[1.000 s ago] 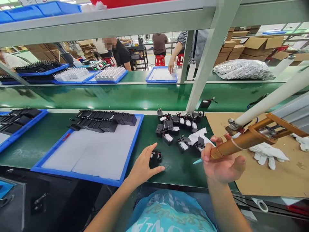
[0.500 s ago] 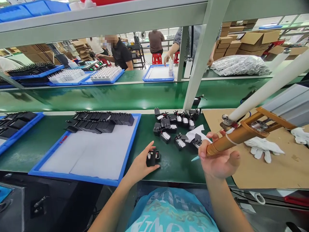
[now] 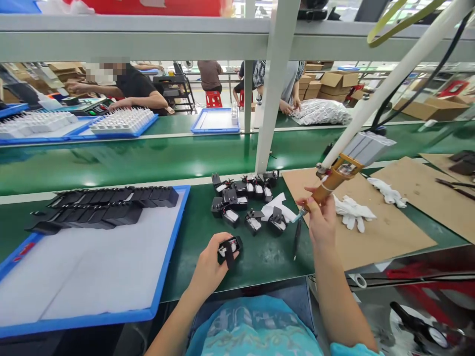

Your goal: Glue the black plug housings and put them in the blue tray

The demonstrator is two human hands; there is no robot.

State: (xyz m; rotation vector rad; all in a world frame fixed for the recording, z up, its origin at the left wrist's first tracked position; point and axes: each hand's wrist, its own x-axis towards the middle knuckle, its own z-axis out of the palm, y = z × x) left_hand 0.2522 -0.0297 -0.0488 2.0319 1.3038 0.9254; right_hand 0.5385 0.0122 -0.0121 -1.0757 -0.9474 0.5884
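Observation:
My left hand (image 3: pixel 207 266) grips an open black adapter housing (image 3: pixel 227 251) low over the green bench, its pale inner parts facing up. Fingers of my right hand (image 3: pixel 322 217) wrap round a gold-coloured dispensing gun (image 3: pixel 329 182), mounted on a white arm. From the gun's lower end a light blue nozzle (image 3: pixel 300 215) points down and left, apart from the held housing. Behind my hands lies a cluster of similar open adapter housings (image 3: pixel 230 217) beside a crumpled white paper (image 3: pixel 280 205). A dark pen-like tool (image 3: pixel 297 240) rests below the nozzle.
On the left, a blue-rimmed tray (image 3: pixel 171 237) carries rows of black adapters (image 3: pixel 115 215). White gloves (image 3: pixel 352 212) lie on brown cardboard (image 3: pixel 389 237) at right. A metal post (image 3: pixel 272 99) rises behind the cluster. Co-workers sit or stand beyond the green conveyor (image 3: pixel 148 163).
My view has swung right. My left hand has turned the adapter housing so its open side shows more. The dispensing gun in my right hand has tipped more upright.

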